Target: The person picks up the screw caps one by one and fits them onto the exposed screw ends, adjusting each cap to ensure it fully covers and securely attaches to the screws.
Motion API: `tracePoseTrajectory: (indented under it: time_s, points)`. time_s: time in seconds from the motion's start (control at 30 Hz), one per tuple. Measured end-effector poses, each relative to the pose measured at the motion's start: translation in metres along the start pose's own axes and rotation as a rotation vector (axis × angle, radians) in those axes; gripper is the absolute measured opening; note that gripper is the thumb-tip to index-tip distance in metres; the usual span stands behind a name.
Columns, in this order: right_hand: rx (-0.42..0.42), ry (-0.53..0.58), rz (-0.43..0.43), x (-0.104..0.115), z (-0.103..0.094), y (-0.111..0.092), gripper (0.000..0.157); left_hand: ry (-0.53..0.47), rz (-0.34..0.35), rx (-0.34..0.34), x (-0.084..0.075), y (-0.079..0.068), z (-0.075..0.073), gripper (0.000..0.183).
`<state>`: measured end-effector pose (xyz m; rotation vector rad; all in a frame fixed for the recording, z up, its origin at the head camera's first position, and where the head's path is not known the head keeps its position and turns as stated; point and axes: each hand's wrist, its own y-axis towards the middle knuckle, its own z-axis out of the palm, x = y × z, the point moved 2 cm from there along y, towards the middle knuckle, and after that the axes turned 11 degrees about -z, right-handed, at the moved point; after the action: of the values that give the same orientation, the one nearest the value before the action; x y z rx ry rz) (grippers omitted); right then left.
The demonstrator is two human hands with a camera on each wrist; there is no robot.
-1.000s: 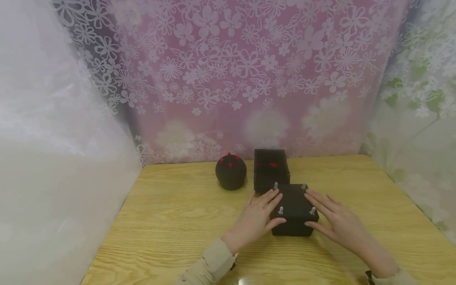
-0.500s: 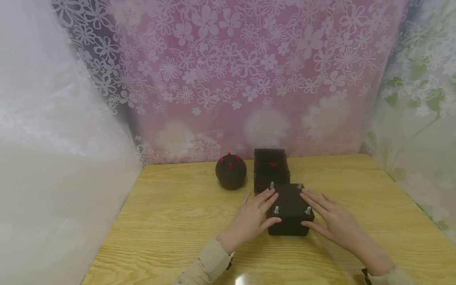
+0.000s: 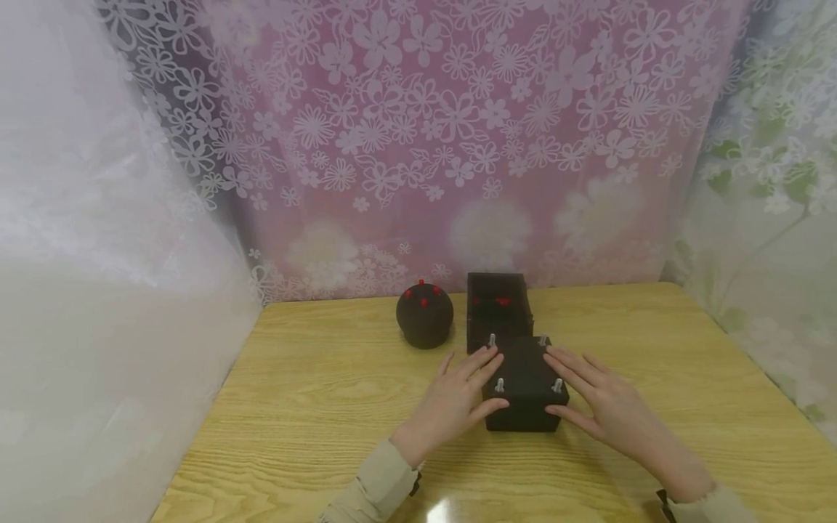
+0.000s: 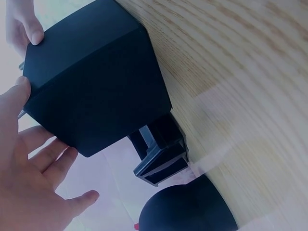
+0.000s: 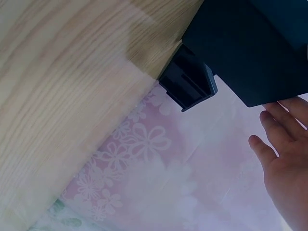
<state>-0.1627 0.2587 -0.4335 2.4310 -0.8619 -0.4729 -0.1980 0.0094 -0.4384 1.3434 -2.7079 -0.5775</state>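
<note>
A black box (image 3: pixel 526 374) with several clear pegs (image 3: pixel 558 386) on its top sits on the wooden table, in front of a black open-fronted case. My left hand (image 3: pixel 450 399) lies along its left side, fingers straight on the top edge and thumb at the front. On the opposite side, my right hand (image 3: pixel 604 401) touches it the same way, its fingers extended. In the left wrist view the left hand (image 4: pixel 38 168) has its fingertips at the box's edge (image 4: pixel 96 91). The right wrist view catches the right hand (image 5: pixel 288 149) with fingertips against the box's lower edge.
Behind the box stands the black case (image 3: pixel 498 309) with red bits inside. To its left is a black rounded object (image 3: pixel 423 323) topped with several red pegs. The wooden table (image 3: pixel 314 407) ends at a pink floral curtain (image 3: pixel 392 145), with pale sheets on both sides.
Both hands and the box have moved slightly left across the table together. The case and the rounded object have stayed put.
</note>
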Motion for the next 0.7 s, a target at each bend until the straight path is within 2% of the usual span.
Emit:
tracePoseTrajectory:
  time_s: [0.47, 0.7]
  points:
    - [-0.032, -0.002, -0.039, 0.002, 0.007, 0.009, 0.080, -0.018, -0.022, 0.001, 0.008, -0.004, -0.002, 0.070]
    - [-0.049, 0.016, -0.063, 0.005, 0.011, 0.016, 0.077, -0.005, -0.013, -0.042, 0.015, -0.007, -0.003, 0.069]
